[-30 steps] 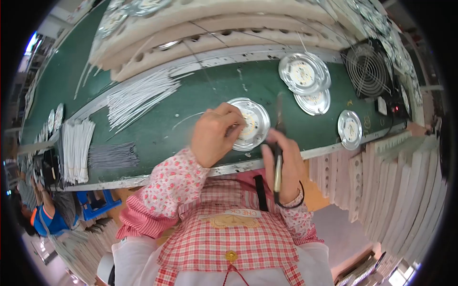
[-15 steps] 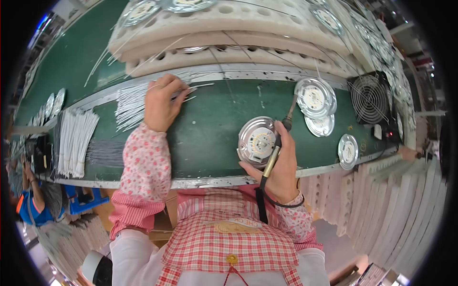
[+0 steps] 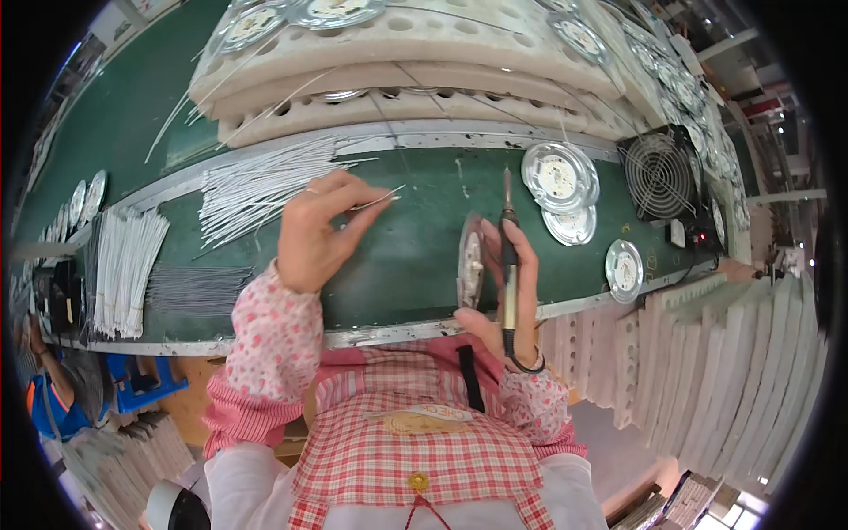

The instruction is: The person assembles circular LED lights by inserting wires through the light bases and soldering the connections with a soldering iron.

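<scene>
My left hand [image 3: 320, 231] is closed in a pinch on a thin white wire [image 3: 395, 192], whose end sticks out past the fingertips. To its left lies a loose pile of white wires [image 3: 256, 190]. My right hand [image 3: 525, 305] grips a soldering iron [image 3: 508, 309] with its tip pointing away from me. That same hand also holds a round LED lamp disc [image 3: 471, 261] by its rim, tilted nearly edge-on, so its face shows only narrowly. The disc and the wire are apart.
White foam trays [image 3: 406, 40] with holes stand at the back. Several LED discs [image 3: 559, 179] lie at right near a fan [image 3: 658, 175]. A white wire bundle [image 3: 128, 274] and grey wires [image 3: 199, 290] lie left. More foam boards [image 3: 724, 371] stand at right.
My left hand has left the wire pile, moving right and toward me with a white wire. My right hand has turned the disc from face-up to nearly edge-on, and the soldering iron stands straighter.
</scene>
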`<state>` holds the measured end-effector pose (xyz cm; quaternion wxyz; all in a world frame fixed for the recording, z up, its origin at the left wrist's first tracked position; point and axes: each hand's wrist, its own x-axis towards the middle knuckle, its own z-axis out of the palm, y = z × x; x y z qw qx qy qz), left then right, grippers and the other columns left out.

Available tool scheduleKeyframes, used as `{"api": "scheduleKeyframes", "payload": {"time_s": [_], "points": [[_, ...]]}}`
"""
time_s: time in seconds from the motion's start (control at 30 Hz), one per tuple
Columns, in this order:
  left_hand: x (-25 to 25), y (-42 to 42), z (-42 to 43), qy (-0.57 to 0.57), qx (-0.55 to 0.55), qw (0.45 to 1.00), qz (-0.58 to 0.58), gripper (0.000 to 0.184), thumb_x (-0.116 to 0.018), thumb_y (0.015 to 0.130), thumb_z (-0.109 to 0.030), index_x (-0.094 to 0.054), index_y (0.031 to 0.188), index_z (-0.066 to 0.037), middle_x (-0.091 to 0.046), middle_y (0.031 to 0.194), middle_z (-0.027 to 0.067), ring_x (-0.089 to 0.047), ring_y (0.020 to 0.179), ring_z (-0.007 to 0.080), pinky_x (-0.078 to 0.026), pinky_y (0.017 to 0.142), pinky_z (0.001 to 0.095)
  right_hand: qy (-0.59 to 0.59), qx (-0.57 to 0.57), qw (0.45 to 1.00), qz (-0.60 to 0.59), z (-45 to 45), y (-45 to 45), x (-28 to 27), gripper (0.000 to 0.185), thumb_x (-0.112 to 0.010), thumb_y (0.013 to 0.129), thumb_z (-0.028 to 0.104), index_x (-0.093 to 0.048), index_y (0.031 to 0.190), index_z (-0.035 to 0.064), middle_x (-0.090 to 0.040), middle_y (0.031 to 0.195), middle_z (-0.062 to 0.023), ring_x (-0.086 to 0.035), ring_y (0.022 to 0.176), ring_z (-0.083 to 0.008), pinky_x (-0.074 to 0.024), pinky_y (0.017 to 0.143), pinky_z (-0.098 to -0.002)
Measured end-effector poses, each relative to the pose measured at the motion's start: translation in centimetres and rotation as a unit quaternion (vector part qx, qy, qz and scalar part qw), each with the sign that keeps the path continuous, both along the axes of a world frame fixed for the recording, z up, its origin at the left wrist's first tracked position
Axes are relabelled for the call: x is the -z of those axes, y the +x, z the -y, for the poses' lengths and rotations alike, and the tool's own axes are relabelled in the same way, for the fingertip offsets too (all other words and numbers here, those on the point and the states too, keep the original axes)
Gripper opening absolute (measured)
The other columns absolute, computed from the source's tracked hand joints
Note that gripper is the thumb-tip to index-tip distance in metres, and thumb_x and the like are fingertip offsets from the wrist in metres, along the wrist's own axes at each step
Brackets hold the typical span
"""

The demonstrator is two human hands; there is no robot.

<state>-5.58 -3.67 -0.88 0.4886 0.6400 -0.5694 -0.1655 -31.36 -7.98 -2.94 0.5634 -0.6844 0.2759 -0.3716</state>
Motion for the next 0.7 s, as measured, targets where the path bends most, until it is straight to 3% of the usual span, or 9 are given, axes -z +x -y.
{"api": "scheduleKeyframes", "payload": {"time_s": [0.07,0.13,0.17,0.27,0.3,0.5,0.7], "points": [[0.8,0.6,0.0,-0.007,-0.001,1.0,-0.006,0.011,-0.075,0.086,-0.003,-0.076,0.096,-0.002,-0.07,0.087,0.0042,-0.059,0.074,0.0107,-0.045,0.066,0.025,0.074,-0.025,0.996,0.045,-0.3,0.3,-0.5,0.106,-0.087,0.077,0.018,-0.015,0.155,0.005,-0.034,0.155,-0.0223,-0.037,0.144,-0.0349,-0.032,0.117,-0.0455],[0.7,1.3,0.3,-0.018,0.02,0.998,-0.049,0.012,-0.075,0.084,-0.003,-0.076,0.096,-0.003,-0.069,0.084,0.0044,-0.058,0.071,0.0103,-0.046,0.064,0.0254,0.094,-0.027,0.993,0.067,-0.2,0.5,-0.3,0.105,-0.085,0.08,0.029,-0.015,0.155,0.0047,-0.034,0.155,-0.0225,-0.038,0.143,-0.0349,-0.032,0.117,-0.0467],[0.3,1.2,0.0,0.011,0.037,0.996,-0.081,0.01,-0.076,0.084,-0.006,-0.076,0.094,-0.003,-0.069,0.083,0.003,-0.056,0.069,0.0095,-0.043,0.061,0.025,0.124,-0.013,0.99,0.07,-0.2,0.9,-0.3,0.106,-0.08,0.081,0.048,-0.017,0.155,0.0055,-0.035,0.153,-0.0219,-0.038,0.143,-0.0348,-0.0329,0.117,-0.0476],[-0.7,-0.4,-0.7,0.07,0.058,0.987,-0.131,0.009,-0.076,0.084,-0.008,-0.077,0.093,-0.004,-0.069,0.082,0.0017,-0.055,0.07,0.0085,-0.041,0.06,0.0242,0.238,-0.022,0.958,0.16,-0.1,2.2,-0.6,0.11,-0.076,0.079,0.061,-0.019,0.154,0.0054,-0.037,0.151,-0.0211,-0.04,0.142,-0.0348,-0.0355,0.117,-0.0489],[-1.1,-1.0,-1.0,0.109,0.076,0.979,-0.154,0.01,-0.076,0.086,-0.005,-0.076,0.096,-0.004,-0.069,0.087,0.0006,-0.055,0.077,0.0059,-0.04,0.065,0.0227,0.277,-0.024,0.946,0.168,-0.2,2.6,-0.9,0.111,-0.072,0.078,0.066,-0.019,0.154,0.0048,-0.037,0.151,-0.0193,-0.042,0.14,-0.0348,-0.0382,0.115,-0.0489],[-2.1,-4.5,-1.6,0.073,0.106,0.968,-0.214,0.013,-0.075,0.085,-0.004,-0.077,0.098,-0.006,-0.069,0.086,0.0006,-0.055,0.074,0.0067,-0.038,0.062,0.0234,0.345,-0.007,0.926,0.154,-0.9,2.9,-3.0,0.123,-0.077,0.07,0.071,-0.018,0.154,0.0046,-0.035,0.152,-0.0177,-0.042,0.139,-0.0373,-0.0384,0.116,-0.049],[-2.5,-5.2,-2.0,0.069,0.106,0.973,-0.192,0.015,-0.075,0.084,-0.004,-0.078,0.098,-0.007,-0.069,0.085,0.0019,-0.055,0.073,0.0077,-0.038,0.061,0.0237,0.262,-0.037,0.949,0.17,-0.9,2.4,-1.2,0.128,-0.085,0.066,0.064,-0.015,0.155,0.0051,-0.033,0.154,-0.0202,-0.039,0.143,-0.0361,-0.0333,0.118,-0.0474]]}}
